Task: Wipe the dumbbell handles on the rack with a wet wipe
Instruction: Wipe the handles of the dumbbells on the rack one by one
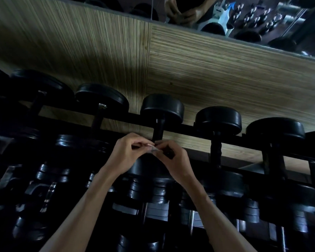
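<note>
Black dumbbells lie in a row on a dark rack [193, 128]. My left hand [129, 151] and my right hand [175, 159] meet just in front of the middle dumbbell [162, 106], close to its dark handle [157, 131]. Between the fingertips of both hands is a small pale piece, apparently a wet wipe or its packet [154, 149]; both hands pinch it. It is too small and dim to tell which it is. The near end of that dumbbell is hidden behind my hands.
More dumbbells sit left [102, 99] and right [218, 119] on the top tier, with lower tiers of weights [149, 193] beneath my forearms. A striped wood-look wall [225, 73] rises behind the rack. A mirror [262, 17] above reflects my hands and chrome dumbbells.
</note>
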Available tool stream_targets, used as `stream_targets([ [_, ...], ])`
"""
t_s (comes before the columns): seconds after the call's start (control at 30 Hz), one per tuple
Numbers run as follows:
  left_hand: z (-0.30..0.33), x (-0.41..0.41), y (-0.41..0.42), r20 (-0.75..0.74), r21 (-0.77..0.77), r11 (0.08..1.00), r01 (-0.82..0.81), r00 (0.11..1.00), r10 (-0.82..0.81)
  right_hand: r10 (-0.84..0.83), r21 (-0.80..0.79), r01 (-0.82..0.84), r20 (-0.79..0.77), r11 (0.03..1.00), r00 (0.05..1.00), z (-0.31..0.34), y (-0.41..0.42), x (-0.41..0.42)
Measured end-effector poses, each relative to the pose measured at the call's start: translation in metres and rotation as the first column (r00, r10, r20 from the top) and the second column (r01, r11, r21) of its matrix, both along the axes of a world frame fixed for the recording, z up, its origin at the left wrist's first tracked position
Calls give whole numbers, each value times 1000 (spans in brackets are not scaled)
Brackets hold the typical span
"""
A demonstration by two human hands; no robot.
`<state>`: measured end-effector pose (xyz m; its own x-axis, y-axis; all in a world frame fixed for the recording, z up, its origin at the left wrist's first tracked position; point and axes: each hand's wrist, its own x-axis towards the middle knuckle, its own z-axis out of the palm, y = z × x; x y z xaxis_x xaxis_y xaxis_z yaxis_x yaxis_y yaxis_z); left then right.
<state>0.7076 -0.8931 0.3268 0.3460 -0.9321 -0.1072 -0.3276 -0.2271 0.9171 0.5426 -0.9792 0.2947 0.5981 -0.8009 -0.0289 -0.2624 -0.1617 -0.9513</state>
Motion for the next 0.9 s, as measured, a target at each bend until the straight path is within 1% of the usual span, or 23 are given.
stream_targets([
  [0.03, 0, 2, 6, 1, -32, 999, -25, 1000, 25, 11, -24, -11, -5, 1000, 1000, 2, 2, 3],
  [0.07, -1, 5, 13, 32, -68, 997, -44, 998, 46, 29, -62, -30, -25, 998, 999, 4, 5, 6],
  [0.13, -6, 16, 28, 195, -151, 985, -82, 974, 111, 60, -144, -72, -86, 987, 994, 9, 12, 14],
  [0.17, -9, 25, 36, 283, -190, 976, -107, 946, 158, 74, -179, -93, -113, 979, 991, 11, 16, 19],
  [0.23, -12, 46, 50, 412, -245, 959, -139, 881, 233, 72, -213, -105, -156, 971, 985, 15, 29, 33],
  [0.33, -16, 76, 63, 591, -277, 955, -110, 764, 259, -14, -300, -46, -196, 953, 980, 21, 50, 60],
  [0.4, -18, 102, 67, 660, -263, 956, -133, 698, 279, -69, -295, 10, -191, 955, 979, 24, 63, 85],
  [0.47, -23, 126, 68, 669, -209, 954, -217, 679, 301, -120, -278, 60, -205, 959, 971, 24, 71, 113],
  [0.53, -28, 142, 64, 646, -140, 951, -276, 703, 299, -172, -277, 106, -228, 955, 958, 18, 72, 140],
  [0.6, -35, 145, 62, 622, -116, 953, -279, 727, 289, -223, -279, 152, -242, 948, 944, 12, 66, 158],
  [0.73, -44, 148, 60, 585, -214, 946, -244, 743, 324, -249, -240, 179, -304, 954, 920, 4, 38, 182],
  [0.83, -42, 146, 59, 539, -322, 907, -272, 735, 411, -235, -141, 201, -302, 969, 924, -1, 23, 198],
  [0.9, -40, 145, 56, 522, -342, 891, -297, 729, 443, -234, -86, 218, -294, 972, 927, -7, 15, 209],
])
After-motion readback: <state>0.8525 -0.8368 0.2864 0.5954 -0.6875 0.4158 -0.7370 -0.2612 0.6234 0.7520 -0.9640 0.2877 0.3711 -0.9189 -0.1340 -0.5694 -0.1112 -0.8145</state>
